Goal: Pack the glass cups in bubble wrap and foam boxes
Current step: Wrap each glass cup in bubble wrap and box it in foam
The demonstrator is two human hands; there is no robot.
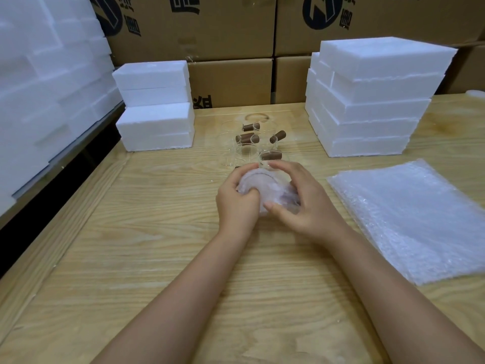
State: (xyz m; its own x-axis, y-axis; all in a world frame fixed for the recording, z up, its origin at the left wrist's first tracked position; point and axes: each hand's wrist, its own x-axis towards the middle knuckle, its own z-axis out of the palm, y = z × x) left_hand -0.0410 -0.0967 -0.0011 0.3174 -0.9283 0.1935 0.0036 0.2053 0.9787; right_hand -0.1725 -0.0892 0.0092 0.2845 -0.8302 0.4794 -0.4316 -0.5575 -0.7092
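Cup: wrapped glass cup [265, 186], clasped over the centre of the tabletop [157, 245].
Left grip: left hand [237, 206], curled round the cup.
Right grip: right hand [304, 203], curled round the cup.
Stack: bubble wrap sheets [420, 219], laid at 3 o'clock.

A: Wrapped cup [267, 193]?
B: Dead centre, tilted, round end facing up, glass clouded under its wrap, gripped between left hand [237, 203] and right hand [301, 203]

A: Bare glass cups [249, 143]?
B: Tight cluster just beyond it at 12 o'clock, clear, seemingly upright, brown handles pointing different ways. Count unclear

A: Packing stock?
B: Bubble wrap sheets [420, 219] stacked flat at 3 o'clock. White foam boxes [367, 101], closed: tall stack at 1 o'clock, lower stack at 11, big pile at 9
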